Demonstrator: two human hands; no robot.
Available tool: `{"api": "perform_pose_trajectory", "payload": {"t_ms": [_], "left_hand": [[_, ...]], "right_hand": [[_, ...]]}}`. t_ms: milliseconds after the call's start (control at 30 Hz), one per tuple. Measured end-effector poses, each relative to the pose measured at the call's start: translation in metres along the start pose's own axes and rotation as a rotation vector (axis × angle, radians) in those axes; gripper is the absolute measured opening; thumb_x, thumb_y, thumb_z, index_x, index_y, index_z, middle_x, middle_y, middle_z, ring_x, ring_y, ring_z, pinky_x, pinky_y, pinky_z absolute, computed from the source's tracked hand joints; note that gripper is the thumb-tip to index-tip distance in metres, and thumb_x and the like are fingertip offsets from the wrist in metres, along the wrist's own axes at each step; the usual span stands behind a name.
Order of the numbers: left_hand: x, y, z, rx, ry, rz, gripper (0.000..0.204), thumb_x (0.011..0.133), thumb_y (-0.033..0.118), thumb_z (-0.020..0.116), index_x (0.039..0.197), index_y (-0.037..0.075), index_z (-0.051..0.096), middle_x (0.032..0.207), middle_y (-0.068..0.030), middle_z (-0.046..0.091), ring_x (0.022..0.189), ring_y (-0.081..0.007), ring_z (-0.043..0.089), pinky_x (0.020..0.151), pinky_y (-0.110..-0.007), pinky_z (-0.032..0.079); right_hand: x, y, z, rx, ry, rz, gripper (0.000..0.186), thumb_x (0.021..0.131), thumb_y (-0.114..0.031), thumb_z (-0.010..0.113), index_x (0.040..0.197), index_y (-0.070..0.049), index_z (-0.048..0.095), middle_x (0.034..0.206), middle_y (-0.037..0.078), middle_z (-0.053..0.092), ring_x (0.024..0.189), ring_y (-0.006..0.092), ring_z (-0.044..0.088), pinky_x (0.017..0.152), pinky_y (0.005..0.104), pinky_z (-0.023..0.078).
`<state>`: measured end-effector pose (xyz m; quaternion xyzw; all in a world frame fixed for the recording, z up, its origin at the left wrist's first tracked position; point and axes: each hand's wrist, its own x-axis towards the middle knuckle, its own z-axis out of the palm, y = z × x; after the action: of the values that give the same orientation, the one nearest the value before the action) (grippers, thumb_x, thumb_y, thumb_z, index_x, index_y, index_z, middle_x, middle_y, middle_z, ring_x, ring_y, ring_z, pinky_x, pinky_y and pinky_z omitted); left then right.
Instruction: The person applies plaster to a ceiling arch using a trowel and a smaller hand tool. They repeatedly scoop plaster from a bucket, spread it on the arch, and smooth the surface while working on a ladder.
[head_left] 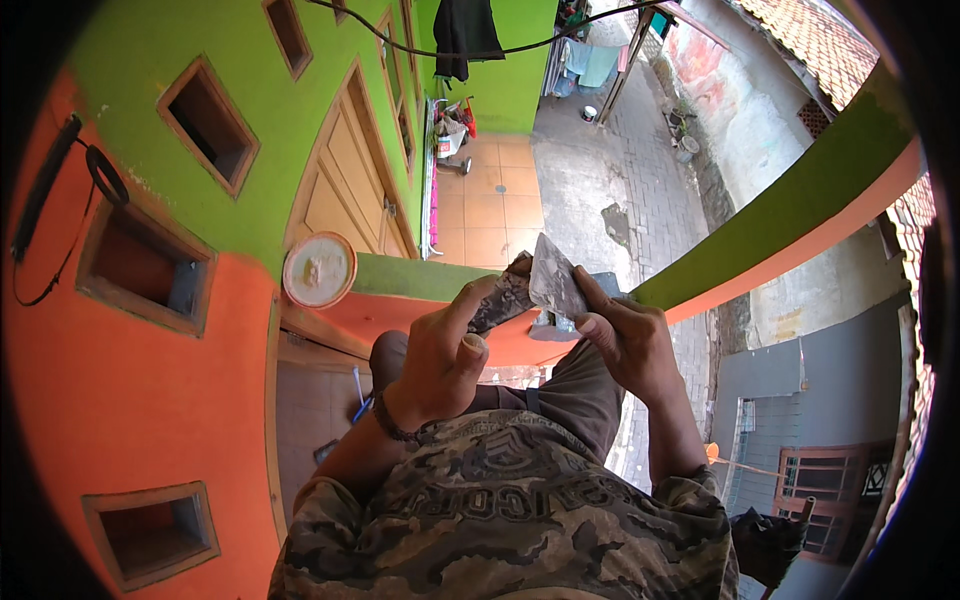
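In the head view, my left hand (445,360) grips a dark, mottled flat blade, likely a scraper (500,300), tilted toward the centre. My right hand (630,350) holds a lighter triangular blade smeared with grey (555,280), its edge against or very close to the dark one. Both handles are mostly hidden by my fingers. Just behind the blades a grey object (550,325) rests by the orange-and-green ledge, partly covered. A round container with pale paste (320,268) stands on the ledge at left, apart from my hands.
A green-and-orange beam (780,225) curves along the right. Below lie a tiled porch (480,200) and a paved alley (660,180). The left wall (150,380) has framed openings and a door (345,170). A cable (420,50) crosses overhead, near hanging dark cloth (465,35).
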<state>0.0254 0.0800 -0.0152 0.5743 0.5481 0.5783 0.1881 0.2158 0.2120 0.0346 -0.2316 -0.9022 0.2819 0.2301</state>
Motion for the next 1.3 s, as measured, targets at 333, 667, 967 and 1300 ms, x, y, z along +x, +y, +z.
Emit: {"api": "perform_pose_trajectory", "payload": {"t_ms": [333, 667, 967, 1300], "left_hand": [[-0.014, 0.004, -0.008, -0.091, -0.104, -0.236, 0.093, 0.085, 0.071, 0.025, 0.129, -0.010, 0.035, 0.081, -0.0027, 0.055, 0.059, -0.0045, 0.034, 0.050, -0.020, 0.028], [-0.010, 0.004, -0.010, -0.405, -0.012, -0.407, 0.091, 0.086, 0.071, 0.017, 0.138, -0.002, 0.026, 0.079, -0.0016, 0.048, 0.060, -0.0065, 0.039, 0.052, -0.020, 0.033], [0.009, 0.021, 0.016, -0.585, 0.077, -0.393, 0.081, 0.091, 0.063, 0.014, 0.144, 0.002, 0.013, 0.125, -0.0072, 0.042, 0.089, -0.0118, 0.044, 0.081, -0.027, 0.039], [0.005, 0.028, 0.019, -0.375, 0.102, -0.460, 0.067, 0.097, 0.052, 0.016, 0.140, 0.002, 0.028, 0.099, -0.0044, 0.054, 0.069, -0.0072, 0.044, 0.062, -0.022, 0.040]], "right_hand": [[0.006, 0.010, 0.009, -0.060, -0.008, 0.114, 0.046, 0.087, -0.041, 0.056, 0.121, -0.010, 0.058, 0.062, 0.014, 0.059, 0.053, 0.0261, 0.058, 0.054, 0.0352, 0.044], [-0.010, 0.043, 0.037, 0.731, -0.068, 0.432, 0.060, 0.093, -0.049, 0.043, 0.117, 0.004, 0.055, 0.051, 0.005, 0.045, 0.046, 0.0105, 0.047, 0.047, 0.0289, 0.041], [-0.003, -0.007, 0.080, 1.267, 0.001, 0.487, 0.032, 0.088, -0.024, 0.062, 0.106, 0.001, 0.054, 0.062, 0.000, 0.049, 0.042, 0.0070, 0.043, 0.038, 0.0221, 0.033], [0.003, 0.006, 0.075, 1.322, -0.042, 0.376, 0.067, 0.095, -0.057, 0.017, 0.114, -0.003, 0.051, 0.067, 0.001, 0.047, 0.050, 0.0078, 0.042, 0.045, 0.0226, 0.036]]}}
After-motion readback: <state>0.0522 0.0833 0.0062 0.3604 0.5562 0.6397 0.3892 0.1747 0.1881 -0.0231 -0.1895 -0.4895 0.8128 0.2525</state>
